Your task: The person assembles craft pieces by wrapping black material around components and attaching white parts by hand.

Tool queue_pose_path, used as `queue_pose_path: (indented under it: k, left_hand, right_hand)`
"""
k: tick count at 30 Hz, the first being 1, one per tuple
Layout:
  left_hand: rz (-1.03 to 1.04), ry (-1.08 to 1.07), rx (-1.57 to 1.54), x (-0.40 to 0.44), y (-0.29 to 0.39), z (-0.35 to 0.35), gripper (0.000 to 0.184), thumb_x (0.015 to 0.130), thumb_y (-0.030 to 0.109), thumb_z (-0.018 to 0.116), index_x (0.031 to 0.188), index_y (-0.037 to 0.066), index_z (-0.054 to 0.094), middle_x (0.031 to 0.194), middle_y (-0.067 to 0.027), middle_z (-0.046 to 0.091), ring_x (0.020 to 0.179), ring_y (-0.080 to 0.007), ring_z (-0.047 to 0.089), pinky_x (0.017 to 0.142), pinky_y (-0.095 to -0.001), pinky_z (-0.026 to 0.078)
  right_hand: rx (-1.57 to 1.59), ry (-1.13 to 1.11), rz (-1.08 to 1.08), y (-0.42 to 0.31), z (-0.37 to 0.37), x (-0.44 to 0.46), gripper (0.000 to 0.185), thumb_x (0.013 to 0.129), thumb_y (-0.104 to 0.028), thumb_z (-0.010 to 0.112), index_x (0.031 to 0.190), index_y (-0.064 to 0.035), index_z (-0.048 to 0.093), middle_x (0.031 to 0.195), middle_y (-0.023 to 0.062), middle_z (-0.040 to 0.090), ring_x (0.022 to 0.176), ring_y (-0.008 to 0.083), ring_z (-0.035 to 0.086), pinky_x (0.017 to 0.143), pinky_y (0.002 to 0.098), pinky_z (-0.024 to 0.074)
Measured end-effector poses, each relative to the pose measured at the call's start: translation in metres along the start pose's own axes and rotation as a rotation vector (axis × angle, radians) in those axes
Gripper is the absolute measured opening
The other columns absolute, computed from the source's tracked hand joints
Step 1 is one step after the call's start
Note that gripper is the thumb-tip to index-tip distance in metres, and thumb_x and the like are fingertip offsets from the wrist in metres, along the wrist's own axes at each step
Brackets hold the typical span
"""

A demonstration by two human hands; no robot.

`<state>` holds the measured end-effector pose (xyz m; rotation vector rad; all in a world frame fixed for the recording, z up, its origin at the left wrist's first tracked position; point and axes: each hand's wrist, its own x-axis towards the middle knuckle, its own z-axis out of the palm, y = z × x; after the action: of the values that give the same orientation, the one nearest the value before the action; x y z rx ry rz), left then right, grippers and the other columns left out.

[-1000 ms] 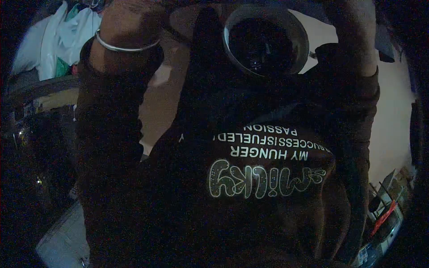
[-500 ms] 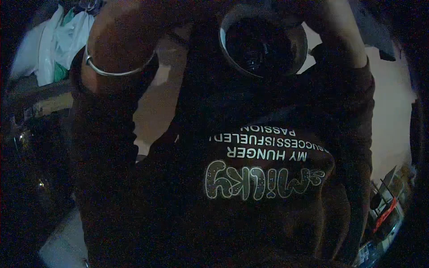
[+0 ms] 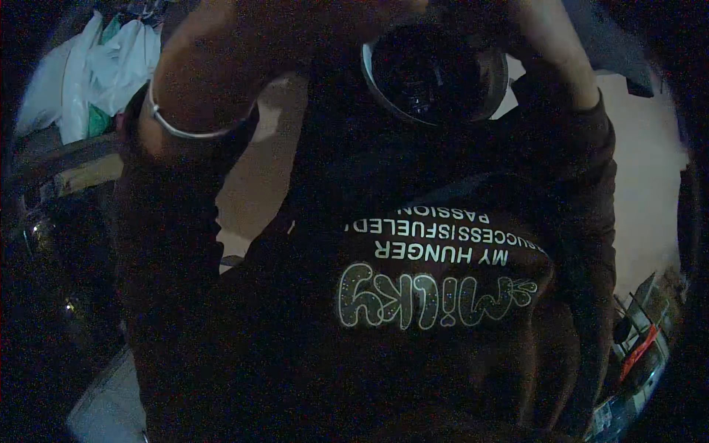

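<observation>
Background: white bags (image 3: 77, 81)
Bowl (image 3: 496, 83): close before my shirt (image 3: 436, 369), probably for easy reach
Hands (image 3: 405, 9): near it, grip I cannot tell

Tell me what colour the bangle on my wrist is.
The bangle is silvery; the head view, the only one, shows it best.

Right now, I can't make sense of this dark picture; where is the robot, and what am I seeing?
There is no robot. A camera on a person's head looks down at their own dark top, so its lettering appears upside down. The left arm wears a bangle; the right arm is opposite. Between them, near the top, is a round vessel, dark inside. The hands are too shadowed or cut off to tell what they hold. White plastic lies at upper left.
</observation>
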<state>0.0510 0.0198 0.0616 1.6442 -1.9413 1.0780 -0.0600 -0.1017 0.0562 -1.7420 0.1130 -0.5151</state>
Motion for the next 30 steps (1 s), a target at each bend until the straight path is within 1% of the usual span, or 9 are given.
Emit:
queue_pose_path:
  k: [8, 11, 12, 14, 17, 20, 24, 27, 30]
  left_hand:
    - [0.036, 0.113, 0.102, 0.015, 0.016, -0.012, 0.021, 0.075, 0.010, 0.051, 0.089, -0.004, 0.057, 0.087, -0.0137, 0.058, 0.082, -0.0186, 0.056, 0.072, -0.0307, 0.045]
    - [-1.269, -0.334, -0.400, 0.041, 0.027, -0.027, 0.021, 0.075, 0.009, 0.052, 0.094, 0.001, 0.056, 0.085, -0.0114, 0.059, 0.075, -0.0177, 0.058, 0.064, -0.0282, 0.048]
    - [-0.921, -0.391, -0.324, 0.026, 0.013, -0.024, 0.023, 0.074, 0.009, 0.052, 0.096, 0.003, 0.055, 0.084, -0.0105, 0.059, 0.071, -0.0175, 0.058, 0.060, -0.0264, 0.048]
    - [-0.574, -0.436, -0.242, 0.009, -0.003, -0.011, 0.025, 0.074, 0.010, 0.053, 0.099, 0.005, 0.054, 0.083, -0.0095, 0.060, 0.067, -0.0173, 0.059, 0.056, -0.0245, 0.048]
    - [-0.534, 0.077, -0.907, -0.007, -0.012, -0.004, 0.027, 0.075, 0.009, 0.051, 0.102, 0.006, 0.052, 0.079, -0.0089, 0.059, 0.063, -0.0179, 0.059, 0.053, -0.0240, 0.047]
    - [-0.569, -0.003, -0.988, 0.000, -0.011, -0.008, 0.025, 0.074, 0.006, 0.051, 0.099, 0.004, 0.052, 0.076, -0.0094, 0.059, 0.062, -0.0194, 0.059, 0.051, -0.0253, 0.047]
    - [-0.077, -0.385, -0.091, 0.010, 0.000, -0.027, 0.023, 0.070, 0.004, 0.054, 0.094, 0.003, 0.052, 0.079, -0.0105, 0.058, 0.057, -0.0192, 0.058, 0.046, -0.0249, 0.045]
    - [-0.063, 0.039, -0.485, -0.004, 0.005, 0.007, 0.024, 0.069, 0.004, 0.056, 0.093, 0.002, 0.052, 0.080, -0.0104, 0.057, 0.050, -0.0173, 0.054, 0.042, -0.0238, 0.040]
    - [-0.120, 0.326, -0.651, -0.009, 0.003, 0.010, 0.025, 0.069, 0.005, 0.056, 0.093, 0.001, 0.051, 0.080, -0.0105, 0.056, 0.049, -0.0168, 0.052, 0.042, -0.0249, 0.038]
  right_hand:
    - [-0.037, 0.010, 0.066, -0.007, 0.002, 0.002, 0.041, 0.078, -0.043, 0.048, 0.083, -0.0026, 0.058, 0.069, 0.0027, 0.054, 0.064, 0.0116, 0.050, 0.058, 0.0242, 0.0396]
    - [-0.281, 0.143, 0.423, -0.029, 0.007, 0.004, 0.036, 0.078, -0.038, 0.051, 0.083, -0.0031, 0.058, 0.070, 0.0033, 0.054, 0.065, 0.0115, 0.051, 0.057, 0.0242, 0.0395]
    - [-0.363, 0.178, 0.565, -0.027, 0.004, 0.004, 0.034, 0.078, -0.037, 0.051, 0.083, -0.0034, 0.058, 0.071, 0.0034, 0.054, 0.065, 0.0114, 0.051, 0.056, 0.0241, 0.0394]
    - [-0.316, 0.070, -0.051, 0.002, -0.006, 0.006, 0.026, 0.076, -0.029, 0.056, 0.084, -0.0041, 0.058, 0.073, 0.0038, 0.056, 0.065, 0.0110, 0.052, 0.055, 0.0234, 0.0406]
    - [-0.429, -0.028, -0.040, -0.001, -0.013, 0.005, 0.020, 0.074, -0.021, 0.059, 0.085, -0.0047, 0.058, 0.077, 0.0048, 0.058, 0.068, 0.0107, 0.054, 0.056, 0.0234, 0.0431]
    - [-0.458, 0.002, -0.287, 0.005, -0.019, 0.006, 0.018, 0.073, -0.017, 0.061, 0.086, -0.0048, 0.059, 0.078, 0.0051, 0.059, 0.070, 0.0105, 0.055, 0.058, 0.0235, 0.0447]
    - [-0.454, 0.043, -0.586, 0.008, -0.016, 0.006, 0.015, 0.073, -0.015, 0.060, 0.084, -0.0055, 0.060, 0.074, 0.0047, 0.060, 0.066, 0.0099, 0.056, 0.054, 0.0222, 0.0447]
    - [0.928, -0.173, -0.190, 0.014, -0.001, -0.004, 0.015, 0.072, -0.015, 0.061, 0.084, -0.0059, 0.060, 0.069, 0.0034, 0.059, 0.060, 0.0094, 0.055, 0.049, 0.0217, 0.0431]
    - [-0.169, 0.156, 0.154, -0.018, 0.000, -0.014, 0.018, 0.073, -0.018, 0.061, 0.085, -0.0047, 0.060, 0.066, 0.0022, 0.057, 0.056, 0.0088, 0.053, 0.047, 0.0216, 0.0409]
